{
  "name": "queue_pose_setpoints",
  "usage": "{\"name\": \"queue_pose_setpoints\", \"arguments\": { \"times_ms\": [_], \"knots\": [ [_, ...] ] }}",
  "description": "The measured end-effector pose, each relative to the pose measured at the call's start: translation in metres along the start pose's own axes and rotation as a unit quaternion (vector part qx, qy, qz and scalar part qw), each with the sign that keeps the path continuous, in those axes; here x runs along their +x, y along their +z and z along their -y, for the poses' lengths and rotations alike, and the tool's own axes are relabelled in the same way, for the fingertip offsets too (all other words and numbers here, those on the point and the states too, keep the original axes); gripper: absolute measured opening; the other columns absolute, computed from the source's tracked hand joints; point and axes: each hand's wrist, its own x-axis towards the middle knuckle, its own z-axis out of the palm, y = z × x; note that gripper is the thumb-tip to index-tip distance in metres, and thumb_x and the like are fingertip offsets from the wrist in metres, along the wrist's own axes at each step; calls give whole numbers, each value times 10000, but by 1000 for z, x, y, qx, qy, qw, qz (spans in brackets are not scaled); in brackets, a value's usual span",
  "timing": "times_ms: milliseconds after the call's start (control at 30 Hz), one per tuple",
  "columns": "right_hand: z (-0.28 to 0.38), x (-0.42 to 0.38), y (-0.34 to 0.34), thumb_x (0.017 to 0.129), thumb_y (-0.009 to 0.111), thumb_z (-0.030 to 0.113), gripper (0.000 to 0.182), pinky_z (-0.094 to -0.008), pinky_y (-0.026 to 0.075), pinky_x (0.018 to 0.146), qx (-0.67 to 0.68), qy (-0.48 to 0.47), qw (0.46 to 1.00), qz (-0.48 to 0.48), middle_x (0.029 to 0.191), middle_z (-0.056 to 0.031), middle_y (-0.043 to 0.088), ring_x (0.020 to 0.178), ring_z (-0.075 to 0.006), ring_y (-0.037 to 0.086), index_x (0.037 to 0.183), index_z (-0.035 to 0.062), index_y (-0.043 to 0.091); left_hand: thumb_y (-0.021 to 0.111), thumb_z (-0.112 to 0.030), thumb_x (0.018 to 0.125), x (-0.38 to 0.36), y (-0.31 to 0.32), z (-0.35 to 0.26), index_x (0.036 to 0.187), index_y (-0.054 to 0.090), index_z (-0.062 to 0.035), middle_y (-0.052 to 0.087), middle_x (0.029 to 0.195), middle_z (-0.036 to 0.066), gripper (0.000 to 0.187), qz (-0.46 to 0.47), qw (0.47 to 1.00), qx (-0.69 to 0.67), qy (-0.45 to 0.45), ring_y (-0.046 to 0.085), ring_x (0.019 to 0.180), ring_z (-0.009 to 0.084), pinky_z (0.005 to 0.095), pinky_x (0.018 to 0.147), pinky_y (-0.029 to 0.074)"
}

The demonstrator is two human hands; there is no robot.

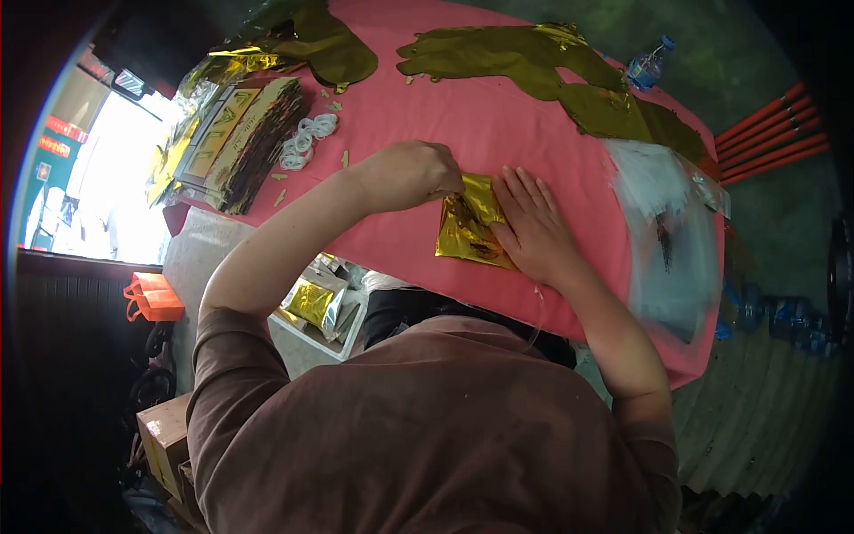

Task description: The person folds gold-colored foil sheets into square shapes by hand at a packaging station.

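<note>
A folded gold foil packet (479,235) lies on the pink-covered table in front of my body, its shiny surface creased. At its upper left edge, my left hand (414,173) is closed, the curled fingertips pinching the foil; the exact grip is partly hidden. My right hand (534,218) lies flat over the packet's right side with the fingers stretched out.
Stacked printed cards (242,142) and white rings (307,141) are at left. Gold foil sheets (498,55) lie along the far side, near a water bottle (648,64). Clear plastic bags (672,240) cover the right end. A white bin (334,345) stands below.
</note>
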Motion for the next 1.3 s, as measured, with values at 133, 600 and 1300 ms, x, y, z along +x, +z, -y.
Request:
{"name": "queue_pose_setpoints", "arguments": {
  "times_ms": [133, 600, 1300],
  "knots": [
    [-1, 0, 2, 898, 434, 293, 581, -416, 116, 1117, -3, 0, 1000, -1, 1446, -172, 263, 1364, -302, 195, 1388, 17, 288, 626, -93, 745, 0, 0, -1, 911, 653, -60, 657, 884, 61, 171, 14, 1000, 0, -10, 598, 898, 242, 368, 739, 504],
    [-1, 0, 1, 894, 437, 295, 581, -420, 126, 1114, -3, -2, 1000, -7, 1445, -173, 266, 1360, -303, 208, 1382, 13, 299, 643, -109, 707, -2, 11, 5, 862, 635, -54, 645, 833, 62, 164, -28, 999, 27, 18, 606, 816, 241, 357, 707, 509],
    [-1, -1, 2, 918, 421, 300, 573, -411, 121, 1115, -12, -7, 1000, -14, 1451, -164, 260, 1359, -294, 212, 1397, 23, 276, 678, -178, 732, -17, 35, 0, 851, 651, -36, 652, 929, 48, 187, -167, 986, -9, 18, 595, 921, 247, 343, 766, 510]
  ]
}}
